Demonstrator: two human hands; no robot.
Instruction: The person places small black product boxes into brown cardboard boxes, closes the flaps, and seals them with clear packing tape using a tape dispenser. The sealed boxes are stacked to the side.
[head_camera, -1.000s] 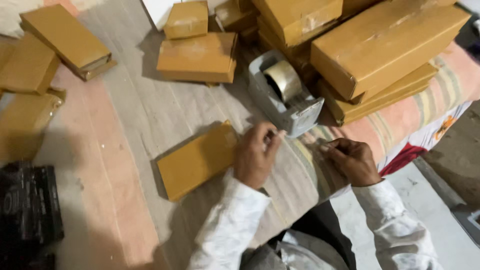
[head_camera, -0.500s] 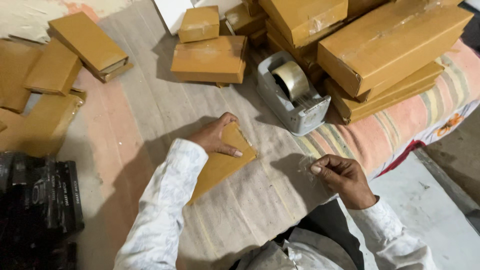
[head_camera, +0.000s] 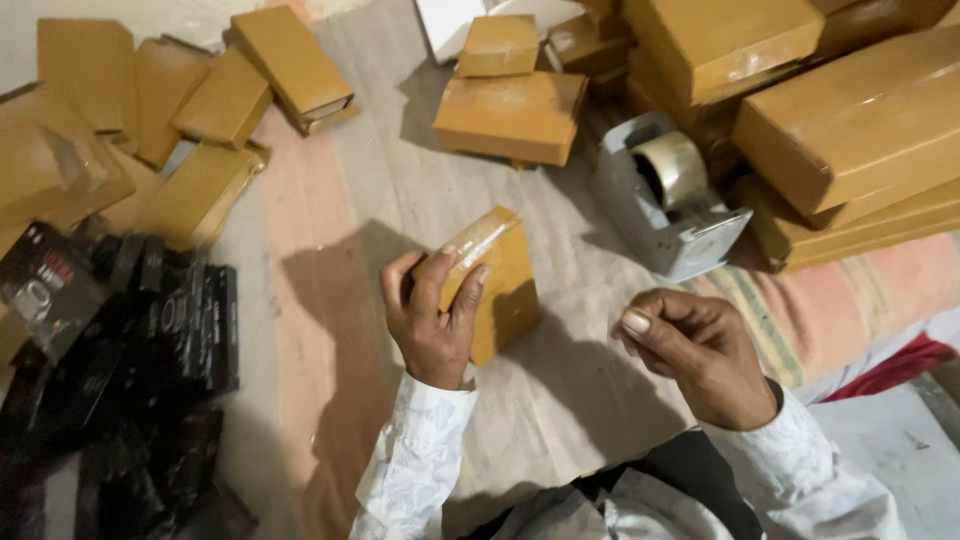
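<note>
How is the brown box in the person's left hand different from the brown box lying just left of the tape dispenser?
The held box is lifted and tilted in the left hand; the lying box rests flat on the cloth. The held box looks smaller and narrower, while the lying box carries a smaller box on top. Both are plain mustard-brown cardboard.

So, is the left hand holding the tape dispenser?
No, the left hand grips a flat brown box; the grey tape dispenser stands apart, untouched.
</note>
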